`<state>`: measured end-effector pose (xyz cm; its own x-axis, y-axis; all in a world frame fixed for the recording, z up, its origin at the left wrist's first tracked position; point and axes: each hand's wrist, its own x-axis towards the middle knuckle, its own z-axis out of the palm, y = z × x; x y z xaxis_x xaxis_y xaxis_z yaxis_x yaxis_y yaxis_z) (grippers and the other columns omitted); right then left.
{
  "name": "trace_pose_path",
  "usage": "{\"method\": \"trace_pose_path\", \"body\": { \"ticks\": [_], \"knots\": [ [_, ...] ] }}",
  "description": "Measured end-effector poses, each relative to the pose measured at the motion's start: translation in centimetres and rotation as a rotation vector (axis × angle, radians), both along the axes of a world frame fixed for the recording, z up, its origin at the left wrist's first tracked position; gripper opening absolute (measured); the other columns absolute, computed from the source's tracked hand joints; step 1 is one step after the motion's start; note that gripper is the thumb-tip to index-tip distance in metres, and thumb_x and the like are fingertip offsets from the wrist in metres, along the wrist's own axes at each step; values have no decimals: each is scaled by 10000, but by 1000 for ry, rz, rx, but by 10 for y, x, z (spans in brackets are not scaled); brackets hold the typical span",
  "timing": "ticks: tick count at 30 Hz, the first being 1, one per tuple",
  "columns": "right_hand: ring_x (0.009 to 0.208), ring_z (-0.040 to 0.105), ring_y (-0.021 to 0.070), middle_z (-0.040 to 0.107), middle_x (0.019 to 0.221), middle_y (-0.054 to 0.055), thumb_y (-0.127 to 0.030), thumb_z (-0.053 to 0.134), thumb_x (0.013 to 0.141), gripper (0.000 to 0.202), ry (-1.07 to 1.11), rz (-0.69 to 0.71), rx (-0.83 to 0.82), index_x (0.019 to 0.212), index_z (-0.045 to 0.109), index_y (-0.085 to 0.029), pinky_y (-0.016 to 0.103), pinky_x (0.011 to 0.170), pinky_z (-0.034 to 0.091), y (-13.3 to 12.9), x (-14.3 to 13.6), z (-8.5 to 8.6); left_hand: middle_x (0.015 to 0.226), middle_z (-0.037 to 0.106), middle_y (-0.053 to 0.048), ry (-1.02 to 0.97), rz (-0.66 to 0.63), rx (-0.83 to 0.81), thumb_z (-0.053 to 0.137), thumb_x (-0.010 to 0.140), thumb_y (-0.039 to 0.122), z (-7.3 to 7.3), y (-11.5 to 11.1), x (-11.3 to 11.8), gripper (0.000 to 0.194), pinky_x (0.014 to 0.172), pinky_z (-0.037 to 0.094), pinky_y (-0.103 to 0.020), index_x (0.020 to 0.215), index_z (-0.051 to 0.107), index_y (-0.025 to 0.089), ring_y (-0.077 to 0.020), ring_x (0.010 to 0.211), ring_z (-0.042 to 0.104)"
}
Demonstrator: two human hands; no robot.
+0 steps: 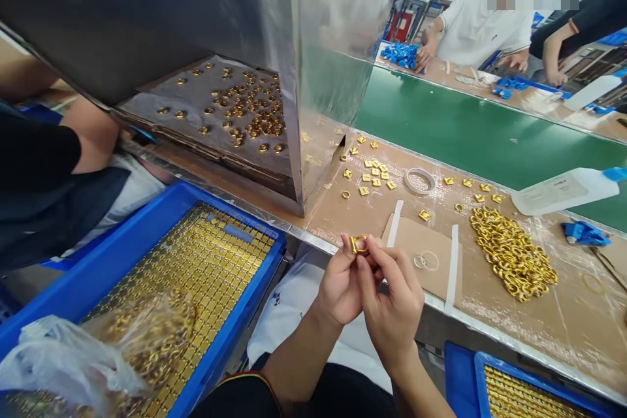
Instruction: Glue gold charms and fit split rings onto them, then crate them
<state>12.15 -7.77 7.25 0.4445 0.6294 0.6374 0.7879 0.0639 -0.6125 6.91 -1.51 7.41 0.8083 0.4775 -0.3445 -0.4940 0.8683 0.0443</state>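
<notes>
The tabletop (582, 317) runs from left to lower right, bearing a metal hood (147, 6) at its left. Below the hood, a blue crate (229, 328) holds rows of gold pieces and a plastic bag (63, 356). On the right lie a heap of gold rings (512, 255) and a white bottle (563, 193), its blue cap pointing right. The left hand (339, 287) and right hand (394, 304) meet at the tabletop's near edge, the fingers of both closed on one gold ring (357, 248). Its flat face points left, its round band right; the axis from face through band lies roughly sideways, and the opening faces the camera.
</notes>
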Motion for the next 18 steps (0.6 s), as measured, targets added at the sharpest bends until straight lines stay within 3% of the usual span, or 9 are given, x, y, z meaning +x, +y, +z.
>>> {"method": "trace_pose_path", "body": {
  "ticks": [13,18],
  "knots": [
    [876,711,201,722,967,81,-75,645,925,284,-6,-13,10,1162,713,-216,337,752,614,-2,-3,2,705,463,21,-29,-13,-39,644,959,390,3,-2,-2,382,610,445,-201,670,575,150,-91,616,472],
    [801,701,179,719,923,67,-80,656,915,252,34,10,27,1131,709,-198,281,663,596,-1,2,3,680,470,21,-32,-14,-42,649,954,380,3,-2,-2,377,616,435,-218,662,572,153,-103,599,468]
  ]
}}
